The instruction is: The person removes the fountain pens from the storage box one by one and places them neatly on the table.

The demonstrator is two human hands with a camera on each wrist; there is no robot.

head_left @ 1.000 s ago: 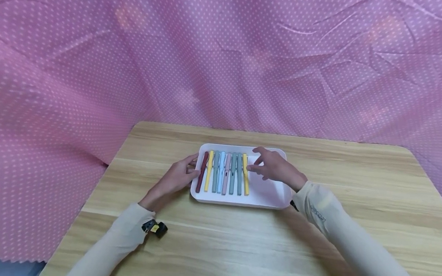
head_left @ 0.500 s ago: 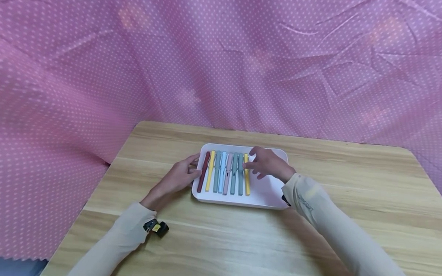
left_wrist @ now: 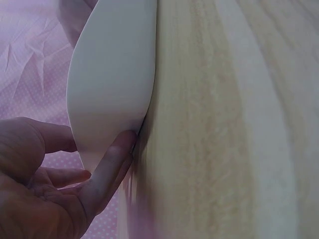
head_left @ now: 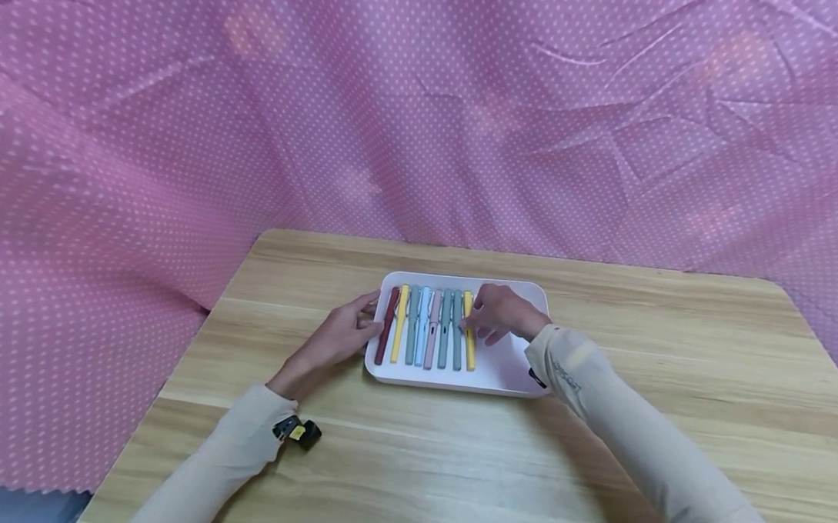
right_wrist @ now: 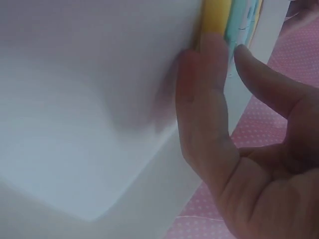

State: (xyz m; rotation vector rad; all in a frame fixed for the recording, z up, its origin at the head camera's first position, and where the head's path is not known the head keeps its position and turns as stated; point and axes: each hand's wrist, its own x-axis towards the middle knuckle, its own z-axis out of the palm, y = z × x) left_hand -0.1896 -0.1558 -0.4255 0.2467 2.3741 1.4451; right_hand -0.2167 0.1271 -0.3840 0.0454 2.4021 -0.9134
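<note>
"So, what's biggest?"

"The pink cloth with white dots (head_left: 414, 123). It hangs behind the light brown wooden table (head_left: 426, 461)."

"What's on the table?"

"1 white tray (head_left: 509, 370), a flat rectangle with round corners."

"What about the hands?"

"The bare left hand (head_left: 337, 334) grips the tray's left side, with its thumb over the rim and its fingers on the outside wall. The bare right hand (head_left: 501, 311) is over the tray."

"And the smallest things?"

"8 long, thin pens (head_left: 432, 338) lie side by side inside the tray: dark red, yellow, green, light blue, pink, green, green and yellow. The right hand's fingers touch the last yellow pen (head_left: 470, 354), and its thumb is on the other side."

"Is it pinching?"

"I can't tell."
</note>
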